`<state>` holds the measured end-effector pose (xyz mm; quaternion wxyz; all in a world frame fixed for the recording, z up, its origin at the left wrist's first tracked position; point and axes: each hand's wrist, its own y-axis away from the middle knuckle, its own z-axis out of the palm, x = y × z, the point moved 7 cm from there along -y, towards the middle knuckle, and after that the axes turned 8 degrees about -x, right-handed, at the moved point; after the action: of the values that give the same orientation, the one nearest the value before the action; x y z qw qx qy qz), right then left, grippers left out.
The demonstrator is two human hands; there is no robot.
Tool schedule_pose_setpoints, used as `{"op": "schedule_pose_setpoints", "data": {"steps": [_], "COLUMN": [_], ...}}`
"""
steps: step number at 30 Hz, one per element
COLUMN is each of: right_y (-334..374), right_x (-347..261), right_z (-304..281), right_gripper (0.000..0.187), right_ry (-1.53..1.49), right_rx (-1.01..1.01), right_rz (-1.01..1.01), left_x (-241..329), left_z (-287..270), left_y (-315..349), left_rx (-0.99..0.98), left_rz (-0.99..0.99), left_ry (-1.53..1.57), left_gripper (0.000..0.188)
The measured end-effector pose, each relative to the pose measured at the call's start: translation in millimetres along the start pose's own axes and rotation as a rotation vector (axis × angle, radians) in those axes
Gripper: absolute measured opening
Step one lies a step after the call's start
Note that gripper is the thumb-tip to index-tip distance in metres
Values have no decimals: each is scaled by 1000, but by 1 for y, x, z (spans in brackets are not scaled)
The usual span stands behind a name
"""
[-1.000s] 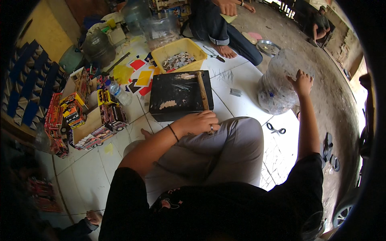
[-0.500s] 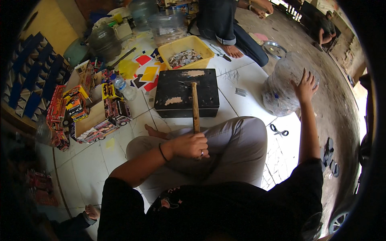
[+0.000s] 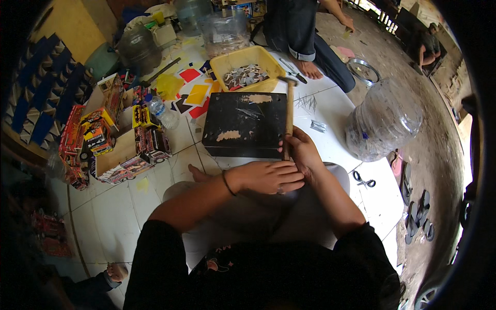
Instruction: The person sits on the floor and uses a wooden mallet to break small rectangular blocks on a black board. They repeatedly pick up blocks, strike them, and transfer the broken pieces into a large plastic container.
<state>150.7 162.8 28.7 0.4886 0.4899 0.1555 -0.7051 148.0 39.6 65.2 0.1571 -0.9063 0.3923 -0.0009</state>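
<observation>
My right hand (image 3: 304,154) is closed round the wooden handle of a hammer (image 3: 289,111), which stands up with its head at the far end. Beside it, my left hand (image 3: 271,177) lies against the lower end of the handle and the right fingers, its own fingers stretched out. In front of my crossed legs is a black box (image 3: 245,137) with bare patches worn in its top. A few thin nails (image 3: 249,112) lie on it. More nails (image 3: 318,126) are on the white tiles to its right.
A large clear plastic bottle (image 3: 382,124) and black scissors (image 3: 363,179) are at the right. A yellow basin (image 3: 268,57) of small pieces stands beyond the box. Toy trucks (image 3: 129,155) and a water bottle (image 3: 163,111) are leftward. Another person's foot (image 3: 310,70) rests near the basin.
My right hand has left the large plastic bottle and taken hold of the hammer. The hammer has moved right, off the box top, and my left fingers have loosened from its handle.
</observation>
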Motion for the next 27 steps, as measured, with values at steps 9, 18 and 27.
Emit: {"op": "schedule_pose_setpoints", "data": {"steps": [9, 18, 27], "right_y": [-16, -13, -47], "right_x": [0, 16, 50], "right_z": [-48, -38, -36], "right_gripper": [42, 44, 47], "right_ry": [88, 274, 589], "right_rx": [157, 107, 147], "right_rz": [-115, -18, -123], "left_x": [-183, -185, -143], "left_z": [68, 99, 31], "left_y": [60, 81, 125], "left_rx": [18, -188, -135], "left_rz": [-919, -1059, -1117], "left_ry": [141, -55, -24], "left_gripper": [64, 72, 62]}}
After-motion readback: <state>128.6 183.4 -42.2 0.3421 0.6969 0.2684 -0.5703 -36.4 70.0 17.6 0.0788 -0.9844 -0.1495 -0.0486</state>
